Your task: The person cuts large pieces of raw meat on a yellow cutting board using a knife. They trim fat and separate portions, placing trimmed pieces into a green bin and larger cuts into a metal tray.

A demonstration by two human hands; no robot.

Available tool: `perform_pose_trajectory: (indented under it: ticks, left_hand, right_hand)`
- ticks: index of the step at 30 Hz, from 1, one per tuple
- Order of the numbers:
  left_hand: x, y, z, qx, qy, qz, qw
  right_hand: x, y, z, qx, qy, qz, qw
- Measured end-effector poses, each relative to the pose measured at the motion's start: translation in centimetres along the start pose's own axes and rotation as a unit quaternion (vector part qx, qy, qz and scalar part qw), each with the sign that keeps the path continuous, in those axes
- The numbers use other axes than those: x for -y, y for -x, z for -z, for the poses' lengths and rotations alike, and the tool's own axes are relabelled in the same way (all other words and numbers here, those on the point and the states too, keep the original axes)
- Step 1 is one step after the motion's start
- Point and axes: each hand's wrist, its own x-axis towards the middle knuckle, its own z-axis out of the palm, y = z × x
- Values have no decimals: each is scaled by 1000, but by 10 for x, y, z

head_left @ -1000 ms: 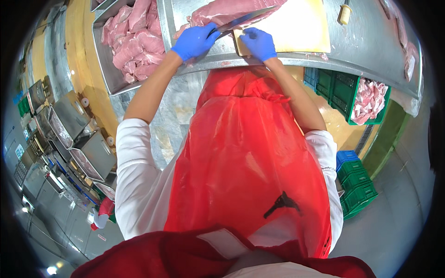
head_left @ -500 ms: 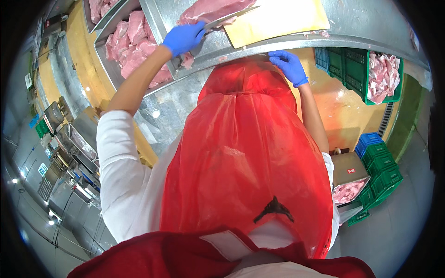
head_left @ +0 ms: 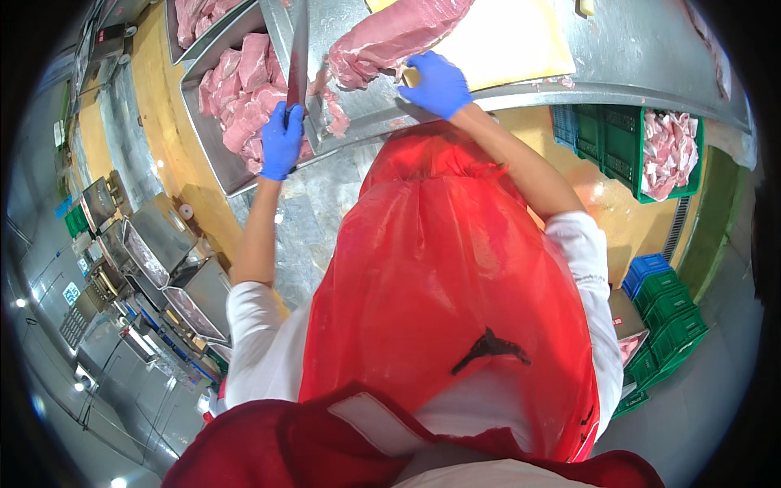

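The left hand [head_left: 281, 142] has its grip wrapped tight around the handle of a long knife [head_left: 297, 49], blade lying over the worktop's [head_left: 651, 49] left edge. The right hand [head_left: 438, 83], fingers curled, presses the near corner of the yellow cutting board [head_left: 521, 41] just beside the slab of raw meat [head_left: 399, 37]

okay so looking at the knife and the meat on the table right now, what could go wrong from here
1. The left hand grips a long knife with its blade up over the steel table; a slip on the wet glove could swing it toward the right hand.
2. The right hand sits at the board's edge beside the large cut of meat, which overhangs the board and might slide.
3. Meat scraps lie near the table edge and could drop.
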Motion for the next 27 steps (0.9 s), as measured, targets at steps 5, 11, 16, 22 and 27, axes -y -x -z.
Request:
perform_pose_trajectory:
  ticks: [5,11,16,22,27]
  left_hand:
    - [-21,29,-57,-98,270,104,952]
    - [-11,60,-79,-148,348,119,918]
    - [-2,55,-86,-172,327,90,925]
    - [-16,24,-93,-171,351,95,916]
    - [-34,4,-94,-170,366,88,911]
  right_hand:
    - [3,-40,-46,31,94,38,994]
    - [-14,-39,-44,27,3,78,997]
    - [-22,-45,-30,125,59,104,985]
    - [25,-17,-11,301,-157,-1,941]
    - [19,13,168,143,-175,-84,970]
